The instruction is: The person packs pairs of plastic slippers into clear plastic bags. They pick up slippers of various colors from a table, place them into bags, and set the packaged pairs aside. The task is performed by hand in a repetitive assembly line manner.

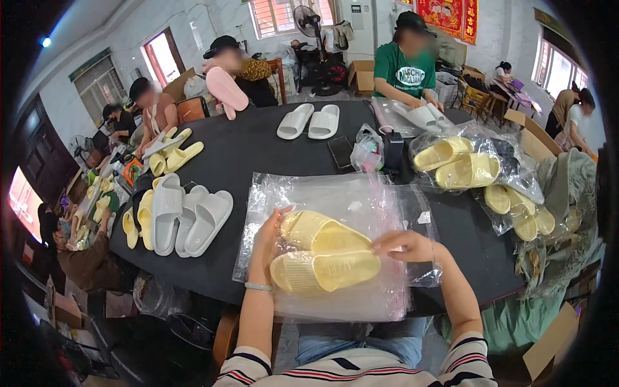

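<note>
A pair of pale yellow slide slippers point(348, 267) lies in front of me over a stack of clear plastic bags point(335, 187), toe ends to the left. My left hand point(267, 238) closes around the toe end of the pair; some of its fingers are hidden by plastic and slippers. At the heel end, my right hand point(407, 246) has its fingers stretched out, fingertips against the far slipper's heel. Whether the pair is inside a bag is hard to tell through the shiny film.
Grey slippers point(209, 222) and yellow slippers point(146, 219) stand at the left of the black table point(238, 151). Another grey pair point(308, 121) lies at the far side. Bagged yellow slippers point(467, 169) are at right. Across the table, a person in green point(406, 68) handles white slippers.
</note>
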